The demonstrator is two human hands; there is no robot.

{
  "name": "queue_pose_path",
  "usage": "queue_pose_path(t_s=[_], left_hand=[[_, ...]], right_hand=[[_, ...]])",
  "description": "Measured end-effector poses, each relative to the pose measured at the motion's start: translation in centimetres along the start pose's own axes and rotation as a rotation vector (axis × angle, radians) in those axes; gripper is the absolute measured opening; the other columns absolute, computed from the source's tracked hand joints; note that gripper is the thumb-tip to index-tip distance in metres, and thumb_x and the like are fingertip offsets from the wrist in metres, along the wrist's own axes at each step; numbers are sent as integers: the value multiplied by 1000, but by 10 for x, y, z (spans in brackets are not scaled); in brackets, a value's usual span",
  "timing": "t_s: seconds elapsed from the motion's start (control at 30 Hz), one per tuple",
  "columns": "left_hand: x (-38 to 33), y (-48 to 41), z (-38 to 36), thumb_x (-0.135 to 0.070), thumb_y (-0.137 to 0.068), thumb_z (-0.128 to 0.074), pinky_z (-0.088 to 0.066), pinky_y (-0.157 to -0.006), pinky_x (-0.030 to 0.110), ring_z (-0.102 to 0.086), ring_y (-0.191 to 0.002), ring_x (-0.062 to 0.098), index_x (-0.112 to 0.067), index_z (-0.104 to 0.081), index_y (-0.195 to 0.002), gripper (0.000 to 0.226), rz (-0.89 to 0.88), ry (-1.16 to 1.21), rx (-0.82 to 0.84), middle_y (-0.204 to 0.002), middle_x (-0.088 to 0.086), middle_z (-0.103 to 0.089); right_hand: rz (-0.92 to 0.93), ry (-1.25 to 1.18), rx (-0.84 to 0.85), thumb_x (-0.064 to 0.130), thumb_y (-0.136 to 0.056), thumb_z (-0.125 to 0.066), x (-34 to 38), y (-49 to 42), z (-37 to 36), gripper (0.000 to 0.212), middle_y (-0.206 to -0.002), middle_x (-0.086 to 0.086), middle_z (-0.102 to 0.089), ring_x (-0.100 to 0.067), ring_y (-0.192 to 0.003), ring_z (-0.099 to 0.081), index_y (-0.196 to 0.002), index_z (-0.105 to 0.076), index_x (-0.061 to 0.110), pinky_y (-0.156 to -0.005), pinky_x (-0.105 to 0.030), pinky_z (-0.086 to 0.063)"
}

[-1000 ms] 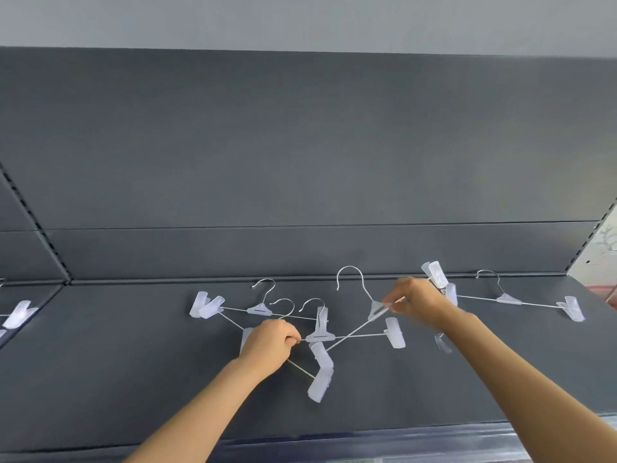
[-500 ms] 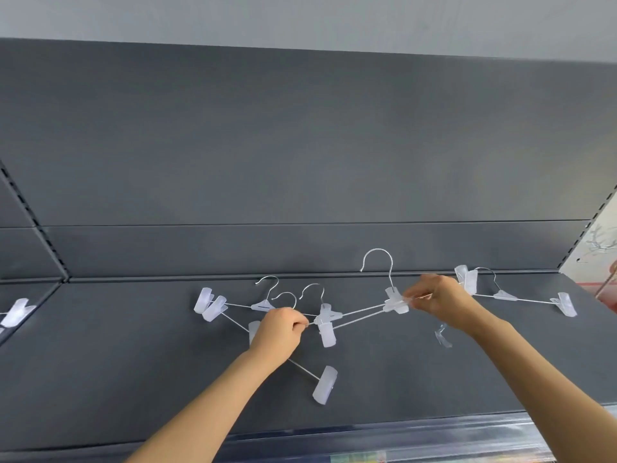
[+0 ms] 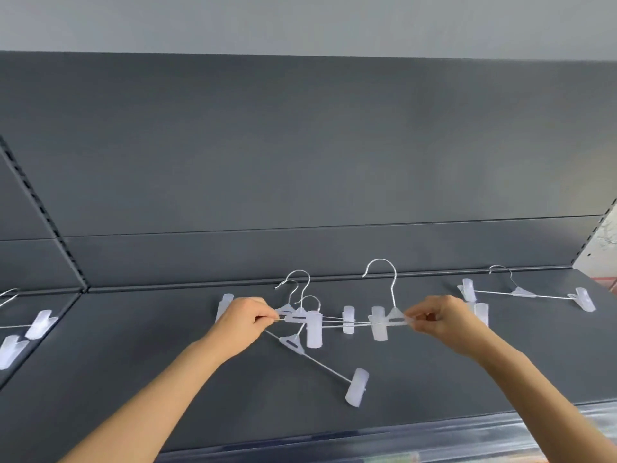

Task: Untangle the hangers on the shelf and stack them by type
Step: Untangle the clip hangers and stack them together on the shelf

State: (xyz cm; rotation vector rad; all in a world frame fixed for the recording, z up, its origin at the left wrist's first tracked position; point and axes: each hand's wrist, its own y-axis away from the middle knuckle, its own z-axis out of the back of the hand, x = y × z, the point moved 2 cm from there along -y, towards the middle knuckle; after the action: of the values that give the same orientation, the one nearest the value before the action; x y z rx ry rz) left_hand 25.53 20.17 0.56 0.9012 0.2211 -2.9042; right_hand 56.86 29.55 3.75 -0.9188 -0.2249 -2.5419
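Clip hangers [image 3: 300, 317] sit tangled at the middle of the shelf [image 3: 167, 379]. Left hand [image 3: 245, 320] pinches the bunch's bars; the tall-hooked hanger [image 3: 394, 317], pinched by the right hand [image 3: 440, 320], has swung level and slid rightward, seemingly almost free.

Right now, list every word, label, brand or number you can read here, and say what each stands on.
No readable text anywhere.
The clip hangers, the shelf and its back panel carry no print.
The front-edge strip shows only blurred colour, too smeared to read.
The pale panel at far right has faint dark marks, not legible.
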Motion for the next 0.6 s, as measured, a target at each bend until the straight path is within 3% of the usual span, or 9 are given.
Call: queue_pose_path(t_s=[0.1,0.17,0.23,0.3,0.37,0.43,0.5,0.6], left_hand=[[29,14,16,-9,-90,-56,-31,-75,6,-50,-75,-5,-15,-75,-87,20,4,-3,33,-66,-21,-54],[51,21,19,-7,-90,-53,-29,-62,8,-43,-61,-2,-12,-67,-65,29,28,-20,89,-54,-17,-48],[73,25,17,-8,-90,-46,-22,-55,19,-34,-66,2,0,-53,-62,29,27,-58,158,-65,-15,-43],[82,26,13,-20,-92,-37,-24,-61,20,-35,-74,5,-2,-51,-67,34,24,-32,215,-77,-10,-45],[87,30,11,-28,-95,-38,-33,-70,17,-43,-66,2,-14,-52,-61,39,19,18,278,-68,-16,-52],[86,31,6,-19,-92,-50,-39,-68,7,-52,-69,-3,-20,-69,-78,24,-14,68,317,-74,-18,-58],[81,30,4,-15,-91,-54,-37,-66,0,-54,-72,-6,-11,-70,-95,17,-59,93,317,-79,-18,-58],[82,25,0,-10,-89,-55,-38,-69,-1,-55,-78,-6,-6,-67,-98,16,-49,157,306,-86,-18,-60]], right_hand=[[8,-47,32,7,-77,-70,37,3,-36,14,-68,8,-58,4,-57,-51,-79,-72,21,-56,-8,-39],[-11,-74,43,5,-75,-72,58,7,-64,13,-68,8,-58,-2,-56,-50,-83,-74,16,-57,-9,-39],[-47,-118,15,4,-75,-71,75,11,-89,12,-64,9,-57,-2,-53,-48,-84,-74,13,-56,-10,-38],[-73,-125,-8,5,-77,-69,83,19,-105,7,-61,5,-57,-2,-52,-46,-80,-73,9,-60,-16,-40],[-126,-95,-46,7,-79,-67,87,27,-123,5,-67,-7,-63,-12,-59,-50,-79,-72,6,-64,-25,-43],[-196,-75,-111,9,-79,-66,86,37,-137,5,-78,-18,-67,-31,-67,-54,-79,-71,7,-65,-32,-46],[-255,-67,-157,11,-80,-66,84,44,-145,5,-83,-19,-67,-25,-63,-51,-79,-71,9,-68,-38,-50],[-298,-88,-168,11,-81,-65,82,53,-149,9,-84,-22,-66,-14,-63,-49,-82,-70,4,-64,-30,-46]])
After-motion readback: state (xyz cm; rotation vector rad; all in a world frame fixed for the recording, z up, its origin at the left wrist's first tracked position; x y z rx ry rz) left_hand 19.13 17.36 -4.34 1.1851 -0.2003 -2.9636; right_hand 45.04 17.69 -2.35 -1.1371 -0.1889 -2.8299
